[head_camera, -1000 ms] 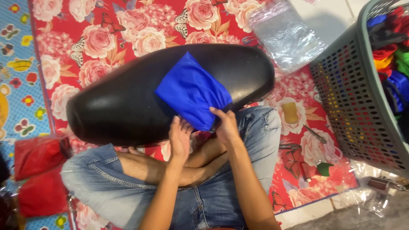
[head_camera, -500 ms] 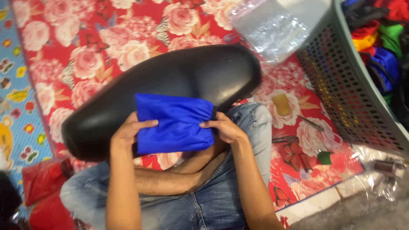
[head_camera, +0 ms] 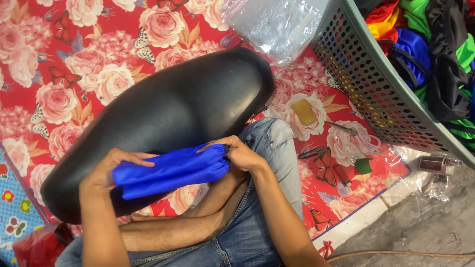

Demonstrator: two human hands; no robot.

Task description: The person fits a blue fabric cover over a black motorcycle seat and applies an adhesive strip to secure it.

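Head view: left hand (head_camera: 101, 175) and right hand (head_camera: 237, 153) pinching opposite ends of folded blue cloth (head_camera: 170, 170), stretched over black seat (head_camera: 168, 118). Folding mid-way; next, probably, another tidy fold, edges aligned.

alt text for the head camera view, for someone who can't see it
Seen from above, a seated person's left hand and right hand grip the two ends of a folded blue cloth against a long black cushion, on a red floral mat. A grey basket of colourful clothes stands at right.
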